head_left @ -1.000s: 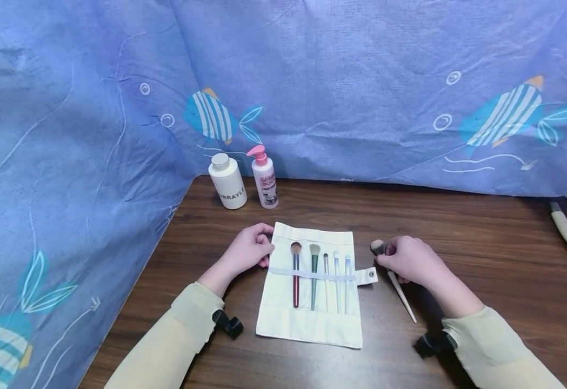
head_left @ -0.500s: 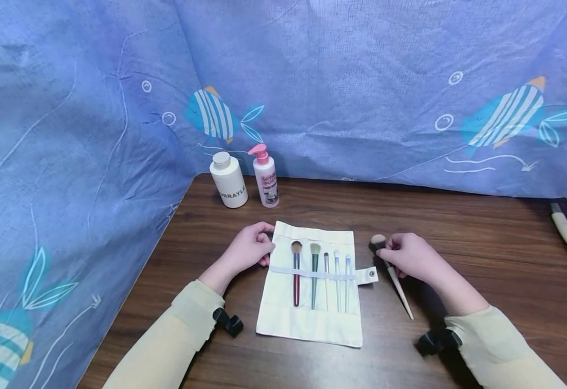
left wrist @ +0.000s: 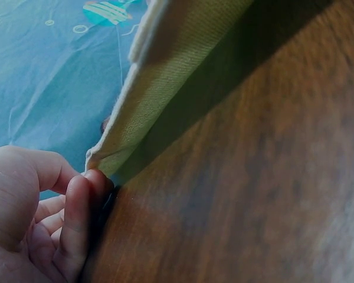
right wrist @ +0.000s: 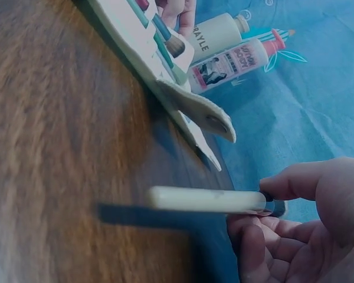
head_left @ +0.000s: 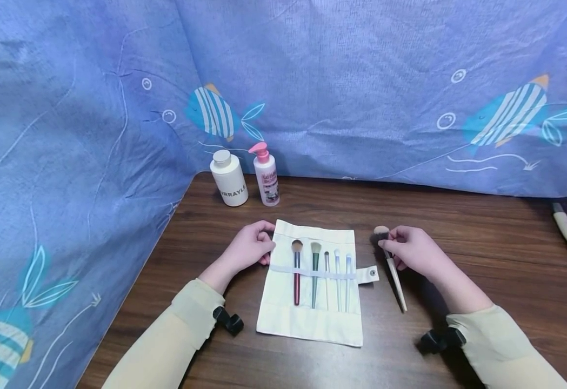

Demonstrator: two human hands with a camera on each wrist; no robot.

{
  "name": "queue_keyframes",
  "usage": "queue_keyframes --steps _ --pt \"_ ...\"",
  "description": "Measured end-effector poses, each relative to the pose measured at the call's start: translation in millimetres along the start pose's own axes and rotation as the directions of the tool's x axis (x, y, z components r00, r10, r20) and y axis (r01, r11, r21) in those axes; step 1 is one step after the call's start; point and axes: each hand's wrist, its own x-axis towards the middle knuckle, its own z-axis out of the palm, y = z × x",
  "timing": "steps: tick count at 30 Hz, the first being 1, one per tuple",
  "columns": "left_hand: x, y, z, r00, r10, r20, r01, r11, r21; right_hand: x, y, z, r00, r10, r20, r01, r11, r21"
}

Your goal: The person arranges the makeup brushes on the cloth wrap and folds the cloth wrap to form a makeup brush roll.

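A white cloth makeup brush roll (head_left: 312,328) lies spread on the table, several brushes tucked under its elastic band. Among them are a red-handled brush (head_left: 297,289) and a green-handled brush (head_left: 315,265). At the roll's upper left edge my left hand (head_left: 247,248) pinches the cloth between thumb and finger, as the left wrist view (left wrist: 38,206) shows. My right hand (head_left: 419,251), right of the roll's snap tab (head_left: 368,274), pinches a makeup brush (head_left: 396,278) near its bristles. That brush's pale handle (right wrist: 203,199) points toward me, its shadow apart from it on the wood.
At the back left stand a white bottle (head_left: 231,181) and a pink-topped pump bottle (head_left: 266,181). A pale, pointed object (head_left: 566,229) lies on the table (head_left: 482,237) at the far right. Blue fish-print cloth (head_left: 351,81) hangs behind and to the left.
My right hand has moved slightly away from me with the brush, and the handle's tip has swung left and up off the table. The left hand has stayed at the roll's edge.
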Motion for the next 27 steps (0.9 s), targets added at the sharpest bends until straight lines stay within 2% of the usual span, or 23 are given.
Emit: queue_keyframes --steps 11,21,27 --pt "0.3 0.2 0.7 1.000 0.010 0.001 -0.010 1.000 0.008 2.7 -9.3 1.1 1.000 -0.022 -0.005 0.023 0.999 0.046" --pt "0.8 -2.6 1.2 1.000 0.026 0.012 -0.025 0.999 -0.026 6.2 -17.6 -1.6 0.997 -0.037 -0.064 0.045 0.991 0.127" --pt "1.3 -2.2 0.8 1.000 0.019 0.007 -0.019 0.999 -0.026 9.0 -21.2 0.5 0.998 -0.035 -0.046 0.042 0.984 0.173"
